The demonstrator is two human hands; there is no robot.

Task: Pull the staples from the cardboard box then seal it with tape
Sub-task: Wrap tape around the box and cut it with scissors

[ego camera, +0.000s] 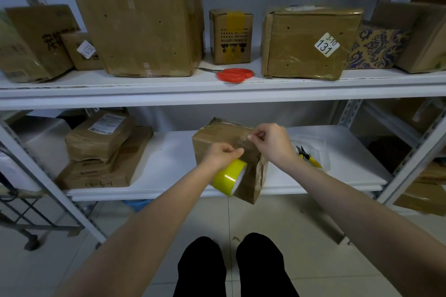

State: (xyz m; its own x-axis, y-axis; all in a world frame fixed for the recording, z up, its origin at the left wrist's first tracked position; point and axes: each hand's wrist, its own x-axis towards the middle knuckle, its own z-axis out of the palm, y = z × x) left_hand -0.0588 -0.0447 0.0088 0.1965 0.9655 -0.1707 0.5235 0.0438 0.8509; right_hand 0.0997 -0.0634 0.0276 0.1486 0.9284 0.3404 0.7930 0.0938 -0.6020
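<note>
A worn cardboard box (214,138) sits at the front edge of the lower white shelf (169,159), its near corner hanging past the edge. My left hand (223,154) grips a yellow tape roll (228,176) against the box's near side. Just above the box top, my right hand (270,141) pinches the free end of the clear tape strip (243,143), which stretches from the roll. Yellow-handled pliers (310,157) lie in a clear tray to the right of the box.
Red-handled scissors (235,75) lie on the upper shelf between several large boxes. Stacked brown parcels (103,149) fill the lower shelf's left side. Metal shelf uprights stand left and right. My legs are over tiled floor below.
</note>
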